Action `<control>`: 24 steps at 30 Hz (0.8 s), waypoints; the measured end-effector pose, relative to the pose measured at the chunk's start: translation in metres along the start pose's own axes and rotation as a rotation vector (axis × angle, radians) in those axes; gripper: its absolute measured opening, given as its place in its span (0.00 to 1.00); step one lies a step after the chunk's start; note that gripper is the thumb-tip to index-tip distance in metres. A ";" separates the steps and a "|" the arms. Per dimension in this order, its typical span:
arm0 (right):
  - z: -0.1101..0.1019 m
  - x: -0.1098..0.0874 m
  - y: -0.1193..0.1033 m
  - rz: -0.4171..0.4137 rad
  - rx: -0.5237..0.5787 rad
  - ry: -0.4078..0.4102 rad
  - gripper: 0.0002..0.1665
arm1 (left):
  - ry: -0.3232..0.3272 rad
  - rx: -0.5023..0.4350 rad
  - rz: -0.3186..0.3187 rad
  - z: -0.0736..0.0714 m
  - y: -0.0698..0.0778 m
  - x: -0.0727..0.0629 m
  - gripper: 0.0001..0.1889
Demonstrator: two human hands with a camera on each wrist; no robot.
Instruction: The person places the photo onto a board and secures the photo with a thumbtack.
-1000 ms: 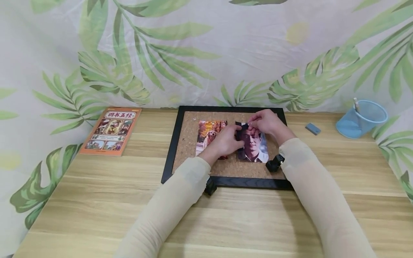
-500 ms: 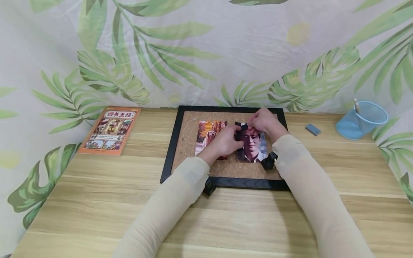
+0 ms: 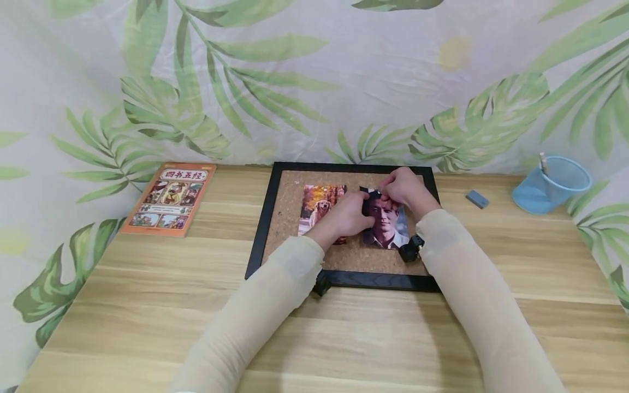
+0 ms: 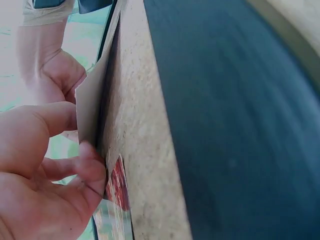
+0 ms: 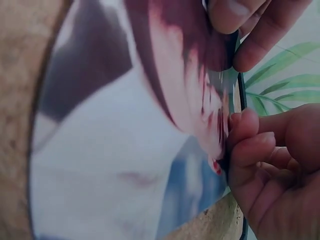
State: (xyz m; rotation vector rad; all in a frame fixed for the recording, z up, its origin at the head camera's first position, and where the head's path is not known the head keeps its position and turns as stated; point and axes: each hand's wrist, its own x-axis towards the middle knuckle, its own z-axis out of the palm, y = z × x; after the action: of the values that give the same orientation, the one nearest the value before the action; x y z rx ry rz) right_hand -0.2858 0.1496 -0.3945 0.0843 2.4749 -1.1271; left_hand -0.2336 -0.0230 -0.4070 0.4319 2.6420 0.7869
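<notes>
A portrait photo lies on the framed corkboard, its near left edge raised a little off the cork in the left wrist view. My left hand holds that photo by its left side, thumb lower down and fingers at the top corner. At the photo's top edge my right hand pinches a tiny pale pushpin, mostly hidden by the fingertips. Close up in the right wrist view, the right fingers press against the photo's edge. A dog photo is on the cork to the left, partly covered by my left hand.
An orange comic-style book lies at the table's left. On the right are a blue eraser-like block and a tilted light-blue mesh pen cup holding a thin stick. A leaf-patterned cloth hangs behind the table.
The right wrist and forearm have shifted slightly left and inward. Both hands keep their places on the portrait photo, and the objects around stay where they were.
</notes>
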 end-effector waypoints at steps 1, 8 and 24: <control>0.000 0.000 0.001 0.001 0.008 0.000 0.15 | -0.003 0.018 -0.010 0.003 -0.001 0.004 0.36; 0.001 -0.001 0.009 -0.009 0.064 0.016 0.10 | 0.030 0.129 -0.047 0.028 -0.021 0.033 0.37; 0.001 -0.013 0.015 -0.110 0.081 0.009 0.16 | 0.090 -0.059 0.030 -0.016 -0.014 -0.023 0.26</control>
State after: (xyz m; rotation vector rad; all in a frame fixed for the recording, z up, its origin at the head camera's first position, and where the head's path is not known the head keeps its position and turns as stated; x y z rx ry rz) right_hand -0.2699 0.1603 -0.4010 -0.0244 2.4674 -1.2757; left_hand -0.2221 -0.0505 -0.3973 0.4303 2.6924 0.9121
